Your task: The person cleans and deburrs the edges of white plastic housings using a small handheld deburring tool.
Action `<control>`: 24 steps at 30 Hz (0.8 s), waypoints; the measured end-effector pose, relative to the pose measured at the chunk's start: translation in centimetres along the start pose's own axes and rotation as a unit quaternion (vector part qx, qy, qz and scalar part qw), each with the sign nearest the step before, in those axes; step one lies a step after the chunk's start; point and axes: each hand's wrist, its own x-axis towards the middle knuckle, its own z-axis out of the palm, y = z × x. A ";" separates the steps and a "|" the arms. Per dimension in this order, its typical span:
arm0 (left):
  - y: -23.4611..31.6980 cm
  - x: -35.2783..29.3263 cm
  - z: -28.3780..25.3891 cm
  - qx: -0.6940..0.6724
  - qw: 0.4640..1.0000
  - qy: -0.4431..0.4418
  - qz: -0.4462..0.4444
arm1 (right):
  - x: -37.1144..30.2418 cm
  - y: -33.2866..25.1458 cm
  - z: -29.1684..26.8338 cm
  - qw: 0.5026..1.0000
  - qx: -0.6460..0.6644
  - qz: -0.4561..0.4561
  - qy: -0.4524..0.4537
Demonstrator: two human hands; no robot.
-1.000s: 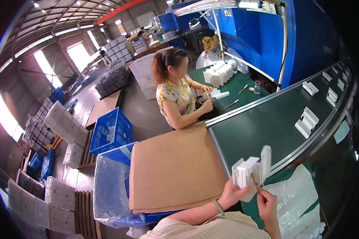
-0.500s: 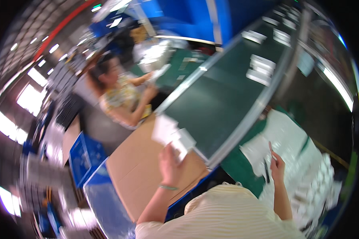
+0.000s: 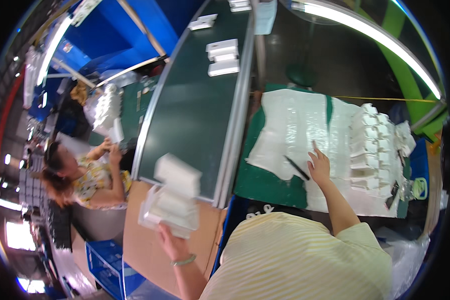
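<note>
My left hand (image 3: pixel 174 243) is at the near end of a conveyor belt, its fingers closed on the near edge of several white open box pieces (image 3: pixel 175 207). Motion blurs these pieces, and part of the grip is hidden beneath them. They overlap a brown cardboard sheet (image 3: pixel 140 240) and the belt's end. My right hand (image 3: pixel 319 166), fingers apart and empty, hovers over or rests on a white plastic-like sheet (image 3: pixel 295 130); contact cannot be made out. Beside it lies a dark, slim pen-like tool (image 3: pixel 297 168).
The dark green conveyor belt (image 3: pixel 185 115) has metal rails and carries several white box pieces (image 3: pixel 223 57). Rows of white boxes (image 3: pixel 369 150) stand right of the sheet, on a green mat (image 3: pixel 270 187). A co-worker (image 3: pixel 90 180) sits left, handling a white piece. Blue crate (image 3: pixel 105 262) lies lower left.
The view has swung right, bringing the right-hand table further in. My left hand still has the white pieces, now more spread out. My right hand's fingers have spread over the sheet.
</note>
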 end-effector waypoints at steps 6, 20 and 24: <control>-4.1 1.4 3.9 -0.209 0.956 -0.147 -0.141 | -0.5 -4.2 0.8 0.975 0.082 0.076 -0.189; -9.2 2.6 9.2 -0.075 0.889 -0.363 -0.269 | -1.2 -18.2 -13.1 0.507 0.814 0.216 -0.182; -9.9 -0.5 11.5 0.037 0.900 -0.405 -0.155 | -4.5 -21.1 -18.2 0.833 0.525 -0.079 -0.153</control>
